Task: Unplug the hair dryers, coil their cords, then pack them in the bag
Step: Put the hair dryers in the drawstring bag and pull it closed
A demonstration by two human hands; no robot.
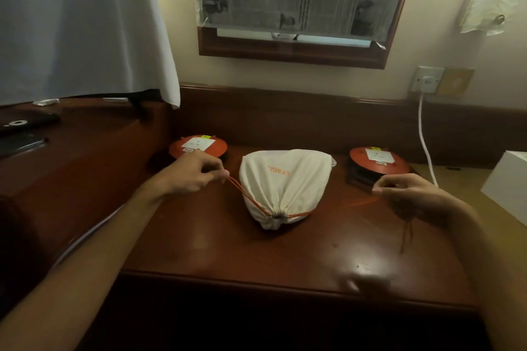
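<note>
A white cloth drawstring bag (285,182) with orange lettering lies bulging in the middle of the wooden desk (285,251), its gathered mouth pointing toward me. Its contents are hidden; no hair dryer shows. My left hand (194,172) pinches the orange drawstring (245,194) to the left of the bag. My right hand (410,194) pinches the other end of the drawstring to the right, with loose ends dangling below the palm. Both cords run taut to the cinched mouth.
Two round red extension reels (198,145) (376,159) sit behind the bag at left and right. A white cable (425,145) hangs from a wall socket (427,80). A white box (507,188) stands at the right edge. A remote (25,122) lies on the raised ledge at left.
</note>
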